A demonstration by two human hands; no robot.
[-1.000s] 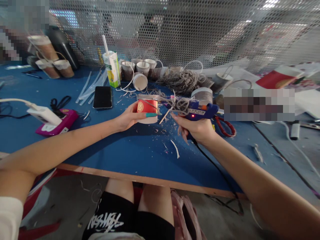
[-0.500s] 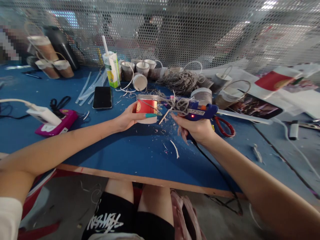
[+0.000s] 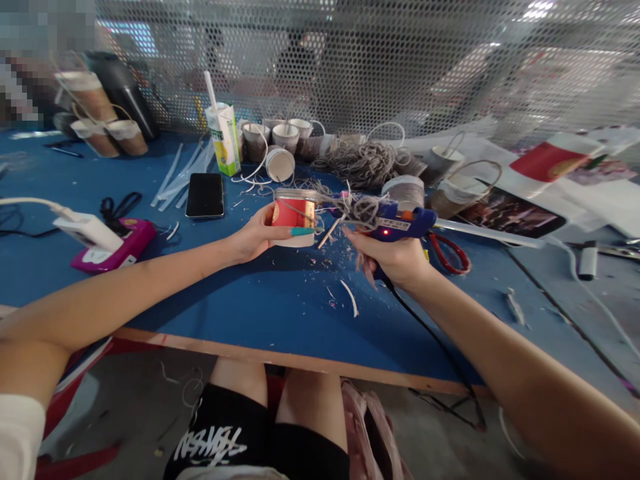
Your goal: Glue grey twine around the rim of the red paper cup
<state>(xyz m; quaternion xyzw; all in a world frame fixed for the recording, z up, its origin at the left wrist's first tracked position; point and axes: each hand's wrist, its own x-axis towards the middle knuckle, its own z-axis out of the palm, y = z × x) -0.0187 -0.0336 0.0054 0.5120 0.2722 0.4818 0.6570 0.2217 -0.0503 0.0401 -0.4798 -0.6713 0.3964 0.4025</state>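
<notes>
Wrapped round a red and white paper cup (image 3: pixel 291 215) is my left hand (image 3: pixel 255 235), its thumb lying across the cup's front. Grey cord circles one end of the cup and runs on to the right. My right hand (image 3: pixel 393 257) grips a blue glue gun (image 3: pixel 400 227) with a lit red light and a long clear glue stick (image 3: pixel 490 233) out of its back. The gun's nozzle end points at the cup; loose grey cord (image 3: pixel 363 210) hides much of it. Between the hands a thin wooden stick (image 3: pixel 330 232) shows near the cord.
Behind are cord-wrapped cups (image 3: pixel 286 137), a tangle of cord (image 3: pixel 360 163) and a drink carton (image 3: pixel 226 140). On the left lie a phone (image 3: pixel 205 195) and a purple power strip (image 3: pixel 117 245). Red-handled scissors (image 3: pixel 450 255) lie right, beside a lit screen (image 3: pixel 510 212).
The paper cup has turned a little in my left hand, its printed emblem shifting left. My right hand and the glue gun stay nearly still.
</notes>
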